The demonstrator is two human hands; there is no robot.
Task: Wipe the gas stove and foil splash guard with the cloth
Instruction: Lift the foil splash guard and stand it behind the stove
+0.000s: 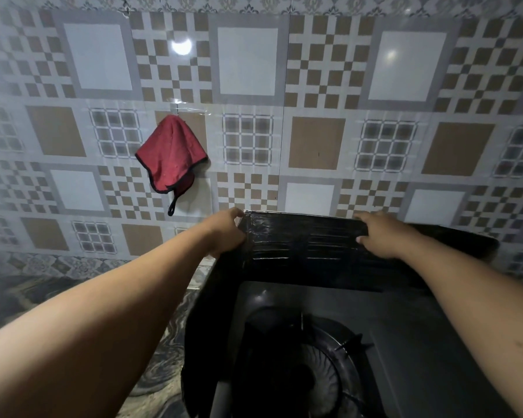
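Two hands [227, 233] [381, 236] gripping splash guard [302, 239], red cloth [171, 153] hanging on wall [314, 86]

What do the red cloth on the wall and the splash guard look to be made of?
Red cloth: soft, matte fabric, likely microfibre; it drapes in folds and has black stitched edging. Splash guard: thin foil-like sheet, glossy though dark here; creases catch light in bright streaks.

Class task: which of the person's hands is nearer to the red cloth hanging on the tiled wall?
Left. The left hand grips the splash guard just below-right of the cloth; the right hand is farther right.
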